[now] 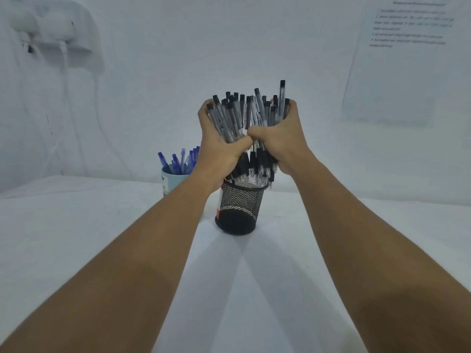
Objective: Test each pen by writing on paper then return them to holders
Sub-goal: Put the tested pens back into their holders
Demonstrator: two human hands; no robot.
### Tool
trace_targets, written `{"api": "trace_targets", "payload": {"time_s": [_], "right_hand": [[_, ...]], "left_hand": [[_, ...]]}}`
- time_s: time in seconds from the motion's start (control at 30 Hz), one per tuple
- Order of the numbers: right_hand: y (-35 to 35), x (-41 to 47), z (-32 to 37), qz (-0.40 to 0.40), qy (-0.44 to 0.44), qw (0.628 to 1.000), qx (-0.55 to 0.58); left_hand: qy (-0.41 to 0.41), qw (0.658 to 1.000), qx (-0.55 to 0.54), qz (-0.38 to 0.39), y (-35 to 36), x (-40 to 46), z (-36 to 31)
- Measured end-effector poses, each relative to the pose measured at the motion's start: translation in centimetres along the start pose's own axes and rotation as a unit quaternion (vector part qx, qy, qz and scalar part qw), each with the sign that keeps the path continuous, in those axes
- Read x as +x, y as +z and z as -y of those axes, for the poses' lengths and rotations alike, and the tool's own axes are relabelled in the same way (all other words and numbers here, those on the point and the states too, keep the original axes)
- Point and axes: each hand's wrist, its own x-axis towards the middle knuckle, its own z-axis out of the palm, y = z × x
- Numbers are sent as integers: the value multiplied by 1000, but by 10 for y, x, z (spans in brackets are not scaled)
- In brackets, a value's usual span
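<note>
A big bunch of black pens [248, 128] is held up in the middle of the frame. The pens stand almost straight up, caps at the top, and they fan out a little. 1 pen sticks up higher than the rest on the right side of the bunch.

The bunch is gripped from both sides. The left hand [219, 146] is wrapped around its left side and the right hand [283, 141] is wrapped around its right side. The fingers of both hands are curled tight on the pens, and the thumbs meet in front. Neither hand is nearer; the bunch sits right between them.

Just under the bunch stands a black mesh cup [240, 207]. The bottom ends of the pens are at its rim, and some seem to dip inside. It cannot be told if the bunch is going in or coming out. Either way, the next move runs straight up or down along the pens, in line with the cup.

To the left, just behind the left arm, a blue cup [173, 180] is filled with blue pens [178, 161]. Both cups stand on a white table [76, 225]. A printed sheet [407, 59] is stuck to the wall at the upper right. No writing paper can be picked out on the table.
</note>
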Motion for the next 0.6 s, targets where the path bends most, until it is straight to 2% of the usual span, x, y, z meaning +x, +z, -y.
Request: {"api": "trace_targets", "payload": {"time_s": [0.33,0.47,0.6], "right_hand": [[-29,1,3,7,20,998,-56],[-45,-2,10,-4,20,998,-52],[-49,-2,22,-9,8,999,-47]], "left_hand": [[-37,996,-67,-39,33,-17,2],[-36,997,-62,-41,43,-15,-7],[-27,994,-69,-77,41,3,-25]]}}
